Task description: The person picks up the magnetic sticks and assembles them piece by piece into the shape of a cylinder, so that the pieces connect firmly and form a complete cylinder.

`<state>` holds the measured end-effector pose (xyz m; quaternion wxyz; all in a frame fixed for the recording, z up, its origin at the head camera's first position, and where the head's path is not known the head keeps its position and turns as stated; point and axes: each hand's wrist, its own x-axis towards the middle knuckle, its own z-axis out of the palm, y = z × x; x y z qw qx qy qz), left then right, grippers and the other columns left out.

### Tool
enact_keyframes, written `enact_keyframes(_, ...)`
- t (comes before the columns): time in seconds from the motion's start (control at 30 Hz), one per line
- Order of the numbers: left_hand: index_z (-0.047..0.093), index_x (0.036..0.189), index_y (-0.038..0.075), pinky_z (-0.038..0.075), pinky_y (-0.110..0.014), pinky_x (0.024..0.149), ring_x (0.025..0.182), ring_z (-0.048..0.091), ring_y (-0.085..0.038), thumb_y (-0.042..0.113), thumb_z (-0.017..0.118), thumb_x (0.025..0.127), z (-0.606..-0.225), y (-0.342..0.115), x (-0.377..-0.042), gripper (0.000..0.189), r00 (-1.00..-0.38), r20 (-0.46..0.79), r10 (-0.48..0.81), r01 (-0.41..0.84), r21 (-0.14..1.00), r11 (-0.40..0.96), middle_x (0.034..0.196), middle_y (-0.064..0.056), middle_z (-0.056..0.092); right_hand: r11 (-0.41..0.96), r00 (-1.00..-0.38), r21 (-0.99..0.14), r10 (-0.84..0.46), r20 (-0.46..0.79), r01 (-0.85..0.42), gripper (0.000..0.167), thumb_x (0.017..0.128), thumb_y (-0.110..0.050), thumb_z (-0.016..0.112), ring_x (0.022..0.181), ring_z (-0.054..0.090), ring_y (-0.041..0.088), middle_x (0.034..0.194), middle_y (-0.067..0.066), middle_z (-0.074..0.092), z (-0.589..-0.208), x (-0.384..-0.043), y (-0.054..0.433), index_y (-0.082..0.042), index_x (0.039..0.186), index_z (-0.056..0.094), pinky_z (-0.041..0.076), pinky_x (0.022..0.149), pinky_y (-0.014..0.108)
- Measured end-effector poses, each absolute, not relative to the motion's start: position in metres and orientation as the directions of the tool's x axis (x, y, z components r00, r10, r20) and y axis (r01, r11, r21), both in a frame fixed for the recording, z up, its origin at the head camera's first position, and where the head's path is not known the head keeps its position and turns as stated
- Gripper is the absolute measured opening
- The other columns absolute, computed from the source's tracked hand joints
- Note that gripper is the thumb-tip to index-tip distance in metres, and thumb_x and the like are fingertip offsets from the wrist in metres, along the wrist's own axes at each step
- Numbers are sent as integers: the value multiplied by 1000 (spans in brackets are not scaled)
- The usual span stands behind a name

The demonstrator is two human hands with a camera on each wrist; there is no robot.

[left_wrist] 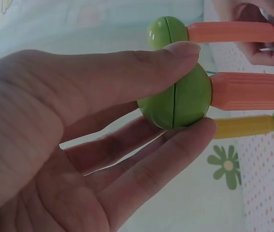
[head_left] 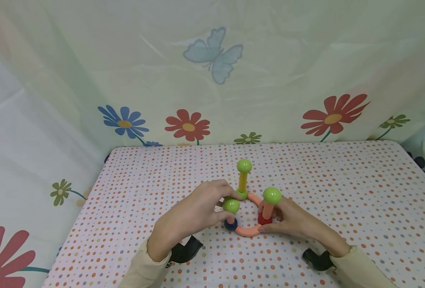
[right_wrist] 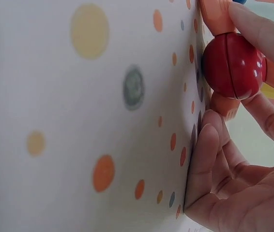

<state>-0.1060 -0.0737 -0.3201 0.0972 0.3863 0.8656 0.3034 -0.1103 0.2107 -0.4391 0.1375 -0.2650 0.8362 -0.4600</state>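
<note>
1. Overall, the pale backdrop (head_left: 281,80), printed with flowers and a blue butterfly (head_left: 215,56), walls in the rear and left.
2. The desk (head_left: 144,180), under a dotted cloth (head_left: 342,180), meets it at the back.
3. Pale sleeves (head_left: 144,268) enter from the near side.
4. The left hand (head_left: 201,206) pinches a green ball (head_left: 231,205) topping an orange rod; it blocks the view of the left side of the toy frame (head_left: 247,231), so whether a curve closes it there I cannot tell.
5. The right hand (head_left: 293,218) grips the frame around a red ball (head_left: 265,219), fingers covering part of the rear curve.
6. The toy frame stands on the desk between both hands, its yellow rod (head_left: 243,182) upright behind.
7. Black straps (head_left: 186,249) show by both wrists.
8. A dark blue ball (head_left: 230,224) sits below the left rod.
</note>
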Motion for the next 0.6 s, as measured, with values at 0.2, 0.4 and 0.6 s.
enact_keyframes(0.2, 75, 121, 3, 55, -23, 81, 92, 63, -14, 4, 84, 89, -319, -72, -106, 33, -691, 49, 722, 588, 619, 521, 105, -4, 68, 433, -820, -845, -573, 11, -314, 37, 85, -25, 89, 82, 57, 10, 100, -3, 69, -439, -111, 211, -9, 110, 67, 51, 68, 27)
enact_keyframes(0.4, 70, 129, 4, 57, -39, 93, 109, 66, -22, 4, 86, 86, -323, -83, -105, 46, -737, 13, 676, 516, 657, 550, 119, -6, 68, 446, -825, -844, -566, -10, -296, 37, 85, -24, 90, 83, 57, 11, 100, -2, 68, -438, -111, 210, -8, 108, 66, 51, 69, 28)
enact_keyframes(0.6, 63, 134, -2, 56, -45, 94, 114, 63, -33, -2, 77, 92, -364, -95, -115, 44, -859, -34, 511, 371, 646, 667, 126, -17, 62, 479, -836, -829, -548, -25, -289, 36, 85, -25, 90, 78, 53, 12, 98, -3, 68, -438, -111, 209, -9, 106, 66, 44, 64, 26)
